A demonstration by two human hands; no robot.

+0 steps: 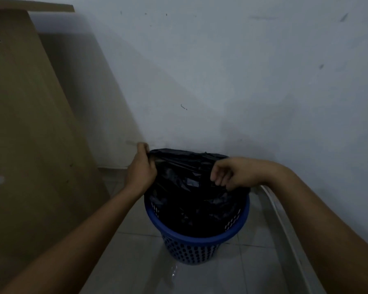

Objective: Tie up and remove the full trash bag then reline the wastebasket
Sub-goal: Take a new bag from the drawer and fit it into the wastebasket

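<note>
Wastebasket (197, 236): on the tiled floor (253, 268), near the wall (221, 71) behind it. Trash bag (191, 187): in the wastebasket, top edge raised above the rim. Left hand (141, 167): at the bag's left edge. Right hand (232, 174): at the bag's right edge. Board (30, 124): left of the wastebasket, leaning against the wall

I can read no text, label, brand, number or sign anywhere in this dim view. The black trash bag (191, 181) shows no print, and the blue wastebasket (197, 236) beneath it carries only rows of holes. The wall (242, 81) behind the wastebasket bears scattered dark marks, none forming letters. The brown board (30, 124) to the left of the wastebasket is blank too.
</note>
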